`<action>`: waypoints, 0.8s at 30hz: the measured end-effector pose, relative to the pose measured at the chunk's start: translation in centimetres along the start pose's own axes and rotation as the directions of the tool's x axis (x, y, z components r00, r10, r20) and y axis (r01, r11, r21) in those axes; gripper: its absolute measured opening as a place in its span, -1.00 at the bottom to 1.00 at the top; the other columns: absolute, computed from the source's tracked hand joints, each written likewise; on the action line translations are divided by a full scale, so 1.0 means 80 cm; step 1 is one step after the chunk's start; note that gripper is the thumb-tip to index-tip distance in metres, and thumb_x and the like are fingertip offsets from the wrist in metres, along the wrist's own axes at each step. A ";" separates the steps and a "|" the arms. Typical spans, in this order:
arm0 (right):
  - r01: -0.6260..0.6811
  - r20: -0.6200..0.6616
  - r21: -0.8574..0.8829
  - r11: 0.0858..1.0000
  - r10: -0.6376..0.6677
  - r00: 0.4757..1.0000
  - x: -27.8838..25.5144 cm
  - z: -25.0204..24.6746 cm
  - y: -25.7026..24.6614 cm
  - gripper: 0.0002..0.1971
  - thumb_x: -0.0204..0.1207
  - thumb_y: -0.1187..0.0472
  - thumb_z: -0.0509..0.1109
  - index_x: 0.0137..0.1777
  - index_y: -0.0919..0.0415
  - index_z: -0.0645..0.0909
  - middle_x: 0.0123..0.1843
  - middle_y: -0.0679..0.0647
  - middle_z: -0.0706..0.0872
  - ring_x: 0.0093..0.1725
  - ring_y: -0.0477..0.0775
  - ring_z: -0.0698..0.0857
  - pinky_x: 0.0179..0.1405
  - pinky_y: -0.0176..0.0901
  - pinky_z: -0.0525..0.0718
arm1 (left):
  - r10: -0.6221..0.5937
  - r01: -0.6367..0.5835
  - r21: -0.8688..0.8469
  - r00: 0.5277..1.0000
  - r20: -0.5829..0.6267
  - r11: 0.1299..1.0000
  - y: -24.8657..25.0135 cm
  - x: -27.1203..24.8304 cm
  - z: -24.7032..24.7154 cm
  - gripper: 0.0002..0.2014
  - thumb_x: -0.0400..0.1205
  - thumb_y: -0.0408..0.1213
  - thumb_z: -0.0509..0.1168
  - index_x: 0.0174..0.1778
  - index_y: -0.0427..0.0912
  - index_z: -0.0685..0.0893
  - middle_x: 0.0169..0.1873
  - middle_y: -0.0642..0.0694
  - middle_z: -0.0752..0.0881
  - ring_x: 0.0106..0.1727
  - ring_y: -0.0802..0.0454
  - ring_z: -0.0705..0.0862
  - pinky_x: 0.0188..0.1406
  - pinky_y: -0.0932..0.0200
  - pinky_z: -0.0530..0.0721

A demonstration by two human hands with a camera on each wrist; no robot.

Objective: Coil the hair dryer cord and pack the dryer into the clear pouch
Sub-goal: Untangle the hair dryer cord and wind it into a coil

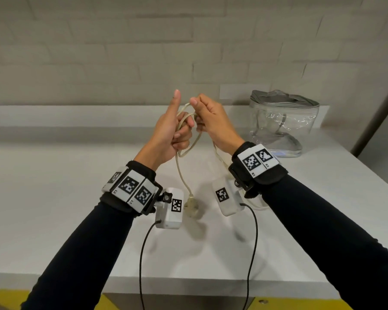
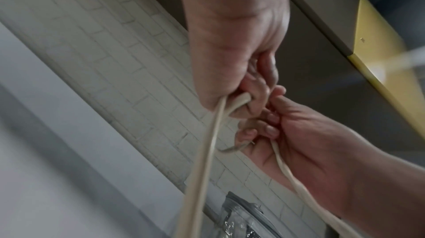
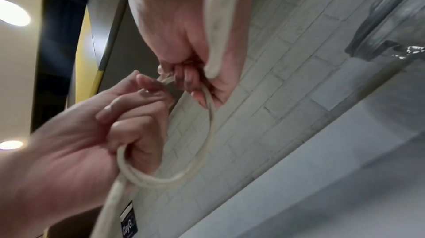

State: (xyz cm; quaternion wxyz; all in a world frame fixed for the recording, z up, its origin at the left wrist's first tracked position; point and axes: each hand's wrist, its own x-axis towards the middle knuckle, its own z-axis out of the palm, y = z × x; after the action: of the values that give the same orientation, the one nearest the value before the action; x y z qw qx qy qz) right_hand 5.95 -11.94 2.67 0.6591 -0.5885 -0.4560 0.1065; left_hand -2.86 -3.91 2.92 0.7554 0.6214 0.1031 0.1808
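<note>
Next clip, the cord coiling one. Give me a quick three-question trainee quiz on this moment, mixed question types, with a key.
1. True or false: the plug is gripped in the left hand.
2. Where does the clear pouch stand? A) on the counter, to the right of the hands B) in the right hand C) on the floor
3. Fill in: both hands hold the ____.

Key: 1 false, it hangs low near the counter; 2 A; 3 cord.

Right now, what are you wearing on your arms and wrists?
Long black sleeves cover both arms. Each wrist has a black band carrying white tiles with black square codes. A small white camera box with its own code hangs under each wrist, and a thin black cable trails from each box. The left hand and right hand are bare.
</note>
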 end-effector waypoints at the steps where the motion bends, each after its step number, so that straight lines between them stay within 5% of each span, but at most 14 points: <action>1: 0.007 -0.020 0.013 1.000 -0.007 1.000 0.004 -0.001 0.001 -0.69 0.64 0.17 0.20 -0.37 0.09 0.32 -0.53 -0.08 0.28 -0.54 -0.14 0.29 -0.55 -0.30 0.31 | 0.012 -0.012 -0.004 1.000 -0.016 1.000 -0.002 -0.001 0.000 -0.37 0.59 0.30 -0.03 -0.55 -0.16 0.46 -0.83 0.08 0.18 -0.77 0.18 0.10 -0.79 0.37 0.09; 8: -0.043 0.057 0.136 0.990 0.036 0.998 0.018 -0.016 0.007 -0.70 0.61 0.25 0.25 -0.38 0.12 0.35 -0.63 -0.19 0.33 -0.65 -0.22 0.27 -0.62 -0.35 0.25 | -0.058 0.066 -0.078 0.994 0.093 0.995 -0.006 -0.003 -0.010 -0.50 0.69 0.11 -0.04 -0.52 -0.08 0.26 -0.77 0.11 0.18 -0.76 0.21 0.09 -0.76 0.33 0.04; 11: -0.126 0.085 0.180 0.976 0.112 0.990 0.019 -0.019 0.007 -0.72 0.60 0.26 0.26 -0.37 0.16 0.40 -0.69 -0.14 0.41 -0.68 -0.20 0.33 -0.64 -0.38 0.35 | -0.092 0.121 -0.188 0.983 0.158 0.975 -0.002 -0.004 -0.010 -0.54 0.73 -0.04 -0.04 -0.53 -0.08 0.30 -0.80 0.10 0.21 -0.77 0.19 0.16 -0.75 0.35 0.25; 13: -0.153 0.069 0.139 0.978 0.145 0.987 0.018 -0.020 0.007 -0.73 0.59 0.18 0.28 -0.36 0.14 0.47 -0.64 -0.11 0.51 -0.64 -0.16 0.46 -0.55 -0.36 0.52 | -0.053 0.100 -0.235 0.978 0.201 0.967 0.001 -0.003 -0.005 -0.60 0.74 -0.14 -0.07 -0.43 -0.12 0.39 -0.80 0.09 0.26 -0.77 0.18 0.21 -0.67 0.37 0.33; 16: -0.181 0.044 0.101 0.978 0.177 0.983 0.009 -0.022 0.009 -0.76 0.64 0.12 0.19 -0.25 0.08 0.56 -0.41 -0.01 0.60 -0.51 -0.12 0.62 -0.43 -0.28 0.65 | 0.024 0.038 -0.243 0.968 0.249 0.969 0.005 0.000 0.000 -0.70 0.73 -0.24 -0.11 -0.19 -0.22 0.45 -0.76 0.09 0.34 -0.77 0.18 0.22 -0.69 0.39 0.19; 21: -0.317 0.130 -0.218 0.923 0.349 0.928 -0.030 -0.021 0.026 -0.66 0.71 0.04 -0.09 0.40 0.11 0.27 -0.25 0.16 0.66 -0.53 0.10 0.68 -0.61 -0.21 0.61 | 0.061 -0.019 -0.239 0.984 0.169 0.971 0.004 0.004 0.004 -0.61 0.71 -0.25 -0.07 0.37 -0.30 0.46 -0.76 0.04 0.34 -0.79 0.20 0.19 -0.72 0.35 0.04; 23: -0.340 0.148 -0.485 0.805 0.459 0.876 -0.051 -0.023 0.035 -0.59 0.69 0.02 -0.11 0.49 0.10 0.16 -0.23 0.17 0.69 -0.54 0.11 0.68 -0.57 -0.20 0.61 | 0.073 -0.052 -0.220 0.993 0.089 0.974 0.001 0.008 0.004 -0.61 0.73 -0.19 -0.04 0.41 -0.26 0.45 -0.75 0.05 0.40 -0.78 0.20 0.20 -0.76 0.37 0.08; 24: -0.211 0.185 -0.703 0.679 0.461 0.868 -0.063 -0.026 0.038 -0.56 0.68 0.04 -0.08 0.53 0.12 0.09 -0.16 0.19 0.70 -0.43 0.17 0.71 -0.44 -0.12 0.64 | 0.079 -0.066 -0.222 0.996 0.049 0.973 -0.001 0.010 0.003 -0.62 0.73 -0.16 -0.02 0.40 -0.23 0.46 -0.73 0.06 0.46 -0.78 0.20 0.21 -0.76 0.39 0.11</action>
State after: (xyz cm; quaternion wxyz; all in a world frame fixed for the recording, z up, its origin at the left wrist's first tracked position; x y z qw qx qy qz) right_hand 5.87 -15.88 -2.18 0.2837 -0.8290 -0.4542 0.1612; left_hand -2.00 -3.80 2.96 0.8149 0.5424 0.0381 0.2006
